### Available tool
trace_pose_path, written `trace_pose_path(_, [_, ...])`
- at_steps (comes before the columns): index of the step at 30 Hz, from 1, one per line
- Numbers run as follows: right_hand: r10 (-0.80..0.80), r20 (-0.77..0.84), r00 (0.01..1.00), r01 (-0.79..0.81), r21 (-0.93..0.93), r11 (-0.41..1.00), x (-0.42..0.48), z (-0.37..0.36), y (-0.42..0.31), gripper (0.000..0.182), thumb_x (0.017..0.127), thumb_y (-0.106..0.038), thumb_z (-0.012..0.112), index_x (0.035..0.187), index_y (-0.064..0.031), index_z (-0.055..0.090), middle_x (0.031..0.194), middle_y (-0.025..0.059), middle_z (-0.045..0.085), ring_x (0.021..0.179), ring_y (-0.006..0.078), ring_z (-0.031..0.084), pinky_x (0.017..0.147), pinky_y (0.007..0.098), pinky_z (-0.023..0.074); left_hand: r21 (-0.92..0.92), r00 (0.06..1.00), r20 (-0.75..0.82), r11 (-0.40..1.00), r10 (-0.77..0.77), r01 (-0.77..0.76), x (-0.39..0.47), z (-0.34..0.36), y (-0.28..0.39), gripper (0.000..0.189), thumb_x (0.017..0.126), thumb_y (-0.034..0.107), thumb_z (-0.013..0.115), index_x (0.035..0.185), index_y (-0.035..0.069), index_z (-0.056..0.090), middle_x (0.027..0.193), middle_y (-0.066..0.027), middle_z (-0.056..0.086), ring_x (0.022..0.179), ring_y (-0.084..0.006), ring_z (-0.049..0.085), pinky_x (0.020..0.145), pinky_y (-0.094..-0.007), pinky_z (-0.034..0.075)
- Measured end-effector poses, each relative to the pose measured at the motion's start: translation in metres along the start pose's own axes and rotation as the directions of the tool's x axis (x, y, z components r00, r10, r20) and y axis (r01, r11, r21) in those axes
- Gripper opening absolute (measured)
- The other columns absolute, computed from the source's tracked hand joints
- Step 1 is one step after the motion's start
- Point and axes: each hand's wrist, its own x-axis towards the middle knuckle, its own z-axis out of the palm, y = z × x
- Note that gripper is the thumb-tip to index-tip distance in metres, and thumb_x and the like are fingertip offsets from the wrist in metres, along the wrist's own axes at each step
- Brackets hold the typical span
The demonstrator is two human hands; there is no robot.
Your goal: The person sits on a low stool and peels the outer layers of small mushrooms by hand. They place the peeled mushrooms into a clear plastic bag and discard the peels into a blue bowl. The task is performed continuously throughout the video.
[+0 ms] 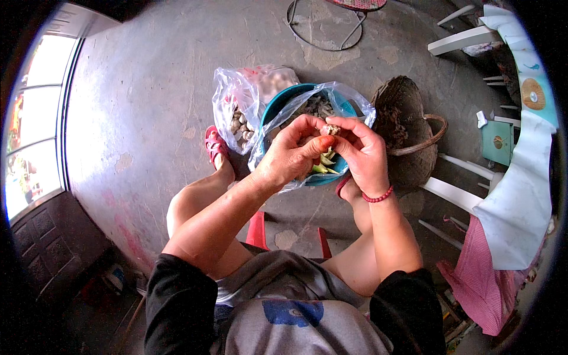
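Between the fingertips of both hands is a small garlic bulb (pixel 329 129), its skin whitish and purplish. My left hand (pixel 295 148) grips it from the left, with an orange-red stain on the thumb. On the other side, my right hand (pixel 366 144) pinches it between thumb and fingers; a red bead bracelet circles that wrist. Both hands are over a teal basin (pixel 270 111) with a clear plastic bag (pixel 355 100) draped across it. Dry husk-like scraps (pixel 313 106) lie inside, and pale green pieces (pixel 326 165) show below my fingers.
Left of the basin, a clear plastic bag (pixel 224 97) holds several garlic bulbs (pixel 242 128). A woven basket (pixel 410 166) with a curved handle stands at the right. Beyond it are white furniture legs (pixel 457 195), a green box (pixel 497 142) and a pink cloth (pixel 479 279). A round-based stool (pixel 326 46) stands ahead.
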Motion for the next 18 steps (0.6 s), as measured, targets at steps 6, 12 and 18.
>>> trace_pose_path(6, [-0.135,-0.009,0.991,0.131,-0.178,0.975,0.0,0.005,0.006,0.027,0.072,0.006,0.057,0.098,-0.0022,0.056,0.09,0.0066,0.058,0.078,0.0135,0.059,0.069,0.0242,0.0488,0.493,0.989,0.002,0.86,0.148,-0.13,0.002,-0.006,-0.012,0.029,0.09,0.029,0.05,0.093,0.0,0.049,0.078,-0.0099,0.057,0.074,-0.0121,0.052,0.065,-0.0291,0.045])
trace_pose_path(12, [-0.19,0.025,0.981,0.186,-0.372,0.909,-0.001,0.008,0.007,0.022,0.067,0.003,0.058,0.086,-0.0018,0.05,0.082,0.0124,0.053,0.073,0.0266,0.057,0.062,0.0314,0.0477,0.756,0.97,0.052,0.625,0.238,-0.194,0.003,-0.003,-0.008,0.028,0.087,0.03,0.053,0.087,0.001,0.054,0.073,-0.0182,0.059,0.069,-0.0334,0.059,0.06,-0.0375,0.046])
trace_pose_path(18, [-0.216,0.096,0.972,0.236,-0.481,0.845,0.001,0.007,0.012,0.019,0.067,0.004,0.054,0.084,-0.0014,0.047,0.082,0.0162,0.052,0.076,0.0321,0.055,0.064,0.034,0.0455,0.849,0.982,0.075,0.506,0.174,-0.154,0.003,-0.007,-0.006,0.027,0.089,0.027,0.051,0.086,0.001,0.053,0.068,-0.0128,0.055,0.06,-0.0207,0.051,0.058,-0.0329,0.043])
